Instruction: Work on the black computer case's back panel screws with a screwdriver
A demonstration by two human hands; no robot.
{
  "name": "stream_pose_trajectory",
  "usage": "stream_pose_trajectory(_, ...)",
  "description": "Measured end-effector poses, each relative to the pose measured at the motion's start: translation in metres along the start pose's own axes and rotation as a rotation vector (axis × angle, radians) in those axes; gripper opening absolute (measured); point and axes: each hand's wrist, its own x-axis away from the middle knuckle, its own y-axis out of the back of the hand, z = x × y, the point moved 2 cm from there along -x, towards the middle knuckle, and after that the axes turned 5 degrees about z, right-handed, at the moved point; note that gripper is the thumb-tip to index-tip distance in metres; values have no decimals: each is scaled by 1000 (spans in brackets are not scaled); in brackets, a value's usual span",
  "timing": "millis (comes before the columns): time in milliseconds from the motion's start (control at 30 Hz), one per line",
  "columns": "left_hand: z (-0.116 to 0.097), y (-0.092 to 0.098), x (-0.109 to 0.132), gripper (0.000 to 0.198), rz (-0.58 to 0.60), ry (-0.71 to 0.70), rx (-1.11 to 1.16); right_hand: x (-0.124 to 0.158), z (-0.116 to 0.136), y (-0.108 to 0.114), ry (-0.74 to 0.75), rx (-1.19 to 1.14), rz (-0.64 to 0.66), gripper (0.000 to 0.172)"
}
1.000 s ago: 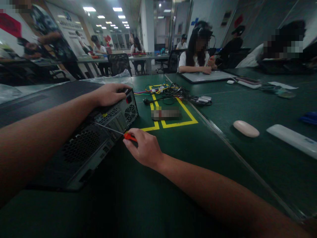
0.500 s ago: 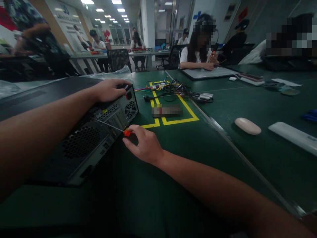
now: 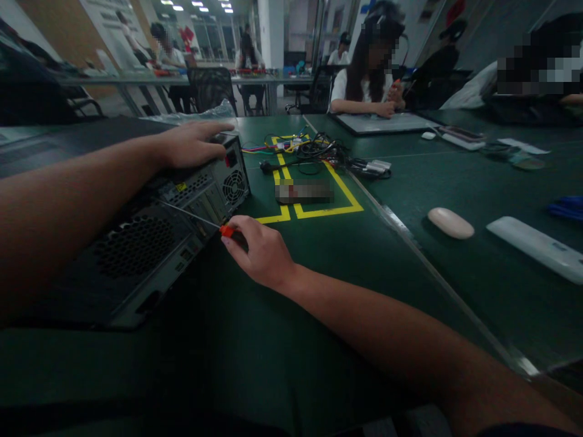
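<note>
A black desktop computer case (image 3: pixel 136 246) lies on the green table with its metal rear panel facing toward me. Flat across its upper edge rests my left hand (image 3: pixel 195 144), fingers stretched out near the red switch and the small round fan grille. My right hand (image 3: pixel 262 249) pinches the orange handle of a screwdriver (image 3: pixel 226 230) between thumb and fingers. The thin shaft points left, and its tip meets the rear panel near the slot area. Whether a screw sits under the tip is too dark to tell.
Beyond the case lie tangled cables (image 3: pixel 323 149) and a blurred-out object (image 3: pixel 305 192) by yellow tape (image 3: pixel 330 212). On the right are a pinkish oval mouse-like object (image 3: pixel 450 223) and a long white object (image 3: pixel 537 249). A person (image 3: pixel 364 79) sits across the table.
The view has tilted, so the table things appear a little higher and farther left. My left fingers reach slightly straighter over the case. The screwdriver stays at the rear panel.
</note>
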Motion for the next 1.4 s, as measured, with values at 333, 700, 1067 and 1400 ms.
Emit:
stream_pose_trajectory(333,-2,1,4,86,33,153,46,0,1,1,-11,-12,5,20)
stream_pose_trajectory(700,-8,1,8,79,29,156,86,1,1,2,-21,-39,16,25)
stream_pose_trajectory(1067,-6,1,7,87,27,89,61,-2,3,5,-25,-24,-34,40)
stream_pose_trajectory(1400,-10,4,11,94,69,116,97,1,-3,-3,15,-36,-10,23)
